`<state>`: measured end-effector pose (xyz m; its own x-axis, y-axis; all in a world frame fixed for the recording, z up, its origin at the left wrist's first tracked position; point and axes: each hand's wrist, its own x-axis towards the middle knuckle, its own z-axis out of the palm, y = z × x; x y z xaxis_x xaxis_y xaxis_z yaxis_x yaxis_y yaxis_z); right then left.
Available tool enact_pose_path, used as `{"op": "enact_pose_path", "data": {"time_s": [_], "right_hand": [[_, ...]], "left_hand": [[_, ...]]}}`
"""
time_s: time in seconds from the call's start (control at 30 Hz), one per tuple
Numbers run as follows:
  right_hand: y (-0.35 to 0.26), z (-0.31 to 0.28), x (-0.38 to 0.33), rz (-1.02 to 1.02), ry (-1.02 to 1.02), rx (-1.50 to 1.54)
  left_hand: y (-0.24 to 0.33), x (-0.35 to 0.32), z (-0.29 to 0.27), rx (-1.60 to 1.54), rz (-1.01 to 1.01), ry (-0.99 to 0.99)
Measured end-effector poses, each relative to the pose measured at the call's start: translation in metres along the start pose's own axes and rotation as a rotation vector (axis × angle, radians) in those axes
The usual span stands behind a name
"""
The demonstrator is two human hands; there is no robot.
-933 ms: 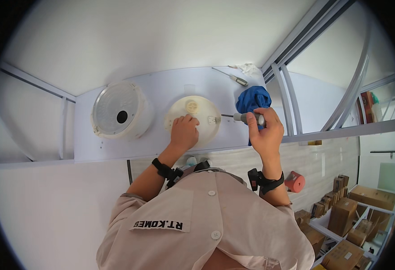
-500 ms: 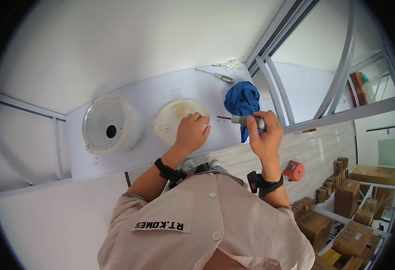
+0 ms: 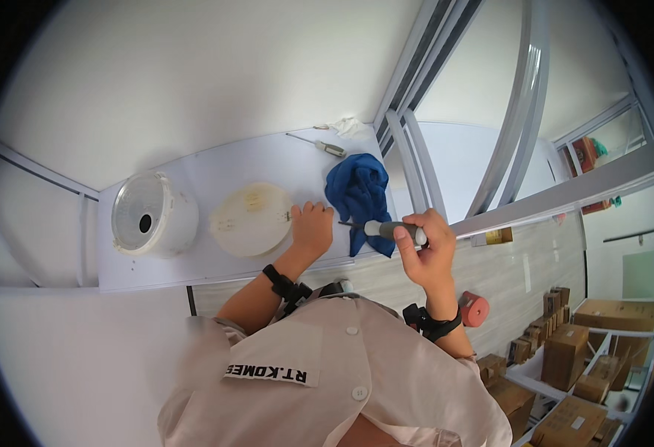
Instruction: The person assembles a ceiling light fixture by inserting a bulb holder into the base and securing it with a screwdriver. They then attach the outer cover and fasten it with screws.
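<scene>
My right hand (image 3: pixel 432 249) is wrapped round a screwdriver (image 3: pixel 395 230) with a grey and white handle; its thin shaft points left, over the crumpled blue cloth (image 3: pixel 359 186). A round, cream-white lid-like disc (image 3: pixel 249 231) with brownish stains and small raised fittings lies flat on the white bench. At its right edge is my left hand (image 3: pixel 313 227), fingers curled and close together. The fingertips are turned away, so whatever they hold, if anything, is hidden. Left of the disc stands a white round tub (image 3: pixel 174 223) with a clear top and a dark round hole.
A second screwdriver (image 3: pixel 318 144) lies at the back of the bench beside a crumpled white wrapper (image 3: pixel 349 127). Metal frame posts (image 3: pixel 418 160) rise at the bench's right end. A red stool (image 3: pixel 473 308) stands on the floor, with cardboard boxes (image 3: pixel 565 354) further right.
The view has shifted, so the bench things sit further left. My left hand has moved from over the disc to its right edge. The held screwdriver's tip now lies over the blue cloth.
</scene>
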<state>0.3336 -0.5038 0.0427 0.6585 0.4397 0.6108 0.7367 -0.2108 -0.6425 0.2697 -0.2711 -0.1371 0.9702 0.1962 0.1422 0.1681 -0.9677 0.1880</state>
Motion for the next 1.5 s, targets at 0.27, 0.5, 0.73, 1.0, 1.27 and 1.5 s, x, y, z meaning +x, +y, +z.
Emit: {"op": "enact_pose_path", "data": {"time_s": [0.27,0.5,0.73,1.0,1.27,1.5], "right_hand": [[0.035,-0.025,-0.003,-0.108,-0.123,0.151],[0.038,-0.033,0.0,-0.157,-0.192,0.214],[0.04,-0.034,0.001,-0.19,-0.201,0.213],[0.039,-0.027,-0.001,-0.172,-0.167,0.198],[0.036,-0.014,0.007,-0.118,-0.06,0.133],[0.02,0.01,0.016,-0.084,-0.035,0.13]], "left_hand": [[0.023,-0.004,0.02,0.127,-0.2,0.006],[0.022,-0.005,0.036,0.089,-0.249,0.104],[0.022,0.005,0.043,-0.078,-0.333,0.134],[0.017,0.001,0.031,-0.263,-0.294,0.029],[0.027,-0.017,-0.038,-0.76,-0.238,0.028],[0.007,-0.027,-0.066,-0.831,-0.178,0.163]]}}
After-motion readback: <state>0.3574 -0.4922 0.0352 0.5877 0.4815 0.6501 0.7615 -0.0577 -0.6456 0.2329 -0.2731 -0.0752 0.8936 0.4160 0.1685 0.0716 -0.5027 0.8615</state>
